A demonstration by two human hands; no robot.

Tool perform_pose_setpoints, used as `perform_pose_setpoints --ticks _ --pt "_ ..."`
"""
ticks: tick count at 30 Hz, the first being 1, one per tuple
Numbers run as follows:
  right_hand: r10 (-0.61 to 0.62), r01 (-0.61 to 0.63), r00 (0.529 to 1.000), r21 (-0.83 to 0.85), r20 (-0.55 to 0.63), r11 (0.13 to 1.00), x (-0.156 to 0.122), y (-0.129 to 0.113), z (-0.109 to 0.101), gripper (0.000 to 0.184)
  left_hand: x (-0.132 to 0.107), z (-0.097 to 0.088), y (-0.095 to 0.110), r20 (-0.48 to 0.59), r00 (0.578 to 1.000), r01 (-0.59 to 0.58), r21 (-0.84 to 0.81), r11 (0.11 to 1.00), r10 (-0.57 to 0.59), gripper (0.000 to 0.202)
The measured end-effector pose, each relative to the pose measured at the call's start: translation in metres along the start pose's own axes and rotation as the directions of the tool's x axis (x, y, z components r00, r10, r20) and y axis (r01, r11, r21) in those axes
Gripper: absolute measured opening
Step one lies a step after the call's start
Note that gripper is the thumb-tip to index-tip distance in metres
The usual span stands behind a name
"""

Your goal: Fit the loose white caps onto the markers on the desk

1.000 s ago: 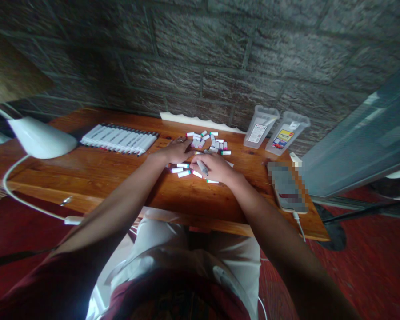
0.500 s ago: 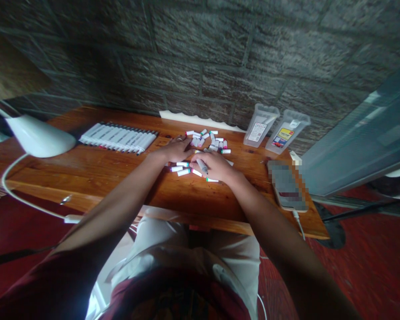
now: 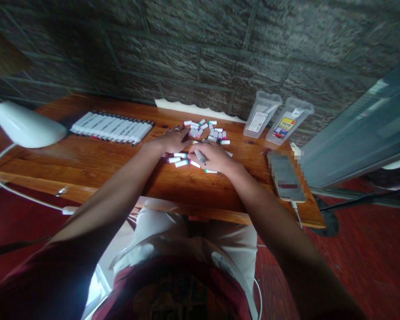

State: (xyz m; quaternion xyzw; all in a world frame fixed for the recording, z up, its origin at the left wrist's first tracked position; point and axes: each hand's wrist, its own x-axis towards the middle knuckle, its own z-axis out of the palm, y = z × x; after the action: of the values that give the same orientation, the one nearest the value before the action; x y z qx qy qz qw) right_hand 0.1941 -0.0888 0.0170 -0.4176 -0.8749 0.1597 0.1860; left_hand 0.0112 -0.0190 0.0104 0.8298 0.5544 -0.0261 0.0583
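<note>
My right hand point(image 3: 212, 155) is closed around a grey marker point(image 3: 200, 157), whose dark end points down toward me. Its fingers rest low over the table among scattered white marker caps point(image 3: 182, 163) with coloured ends. Flat on the wood, fingers stretched forward, my left hand point(image 3: 175, 140) lies beside the left edge of the caps. More caps point(image 3: 216, 133) are heaped just beyond both hands. To the left, a row of white markers point(image 3: 111, 128) lies side by side. Some caps are partly hidden under my right hand.
Two clear plastic cases point(image 3: 262, 115) stand against the stone wall. A phone point(image 3: 286, 175) with a cable lies at the right of the wooden table point(image 3: 193, 191). A white lamp base point(image 3: 26, 129) stands at the far left, and a white scalloped strip point(image 3: 193, 109) runs along the wall.
The whole view has tilted slightly, so everything sits a little higher in the picture. Both hands keep about the same places among the caps, and the right still holds the marker.
</note>
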Motion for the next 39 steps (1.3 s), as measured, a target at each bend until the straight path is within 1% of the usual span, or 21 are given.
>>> perform_pose_setpoints --ticks 8,16,21,25,30,35,39 --pt "-0.006 0.006 1.0 -0.015 0.002 1.0 -0.0008 -0.0011 -0.0009 0.019 -0.0016 -0.0023 0.0027 -0.002 1.0 -0.009 -0.039 0.999 0.009 0.065" --pt "-0.014 0.015 1.0 -0.028 0.014 1.0 -0.0005 -0.0032 -0.0023 0.021 0.0012 0.0015 -0.0028 -0.03 0.998 -0.052 -0.029 0.998 0.051 0.064" --pt "-0.014 0.015 1.0 -0.029 0.018 0.999 -0.0005 -0.003 -0.0024 0.021 -0.0027 -0.0031 0.0016 -0.007 0.999 -0.036 -0.015 0.999 0.036 0.064" --pt "-0.014 0.014 1.0 -0.02 0.012 1.0 -0.0011 -0.0024 -0.0021 0.021 -0.0051 -0.0058 0.005 -0.01 0.999 -0.036 -0.009 0.999 0.036 0.065" --pt "-0.009 0.009 1.0 -0.015 0.003 1.0 -0.0016 -0.0014 -0.0015 0.022 -0.0043 -0.0033 0.0033 -0.009 1.0 -0.01 -0.008 1.0 0.01 0.067" --pt "-0.03 0.03 1.0 -0.025 -0.006 0.999 -0.0016 -0.0013 -0.0011 0.021 -0.0017 -0.0001 -0.0007 -0.011 1.0 -0.023 -0.009 1.0 0.023 0.069" --pt "-0.027 0.027 1.0 -0.034 0.0 0.999 -0.0015 -0.0004 -0.0009 0.02 -0.0015 -0.0008 -0.0001 -0.004 1.0 -0.02 -0.016 1.0 0.02 0.07"
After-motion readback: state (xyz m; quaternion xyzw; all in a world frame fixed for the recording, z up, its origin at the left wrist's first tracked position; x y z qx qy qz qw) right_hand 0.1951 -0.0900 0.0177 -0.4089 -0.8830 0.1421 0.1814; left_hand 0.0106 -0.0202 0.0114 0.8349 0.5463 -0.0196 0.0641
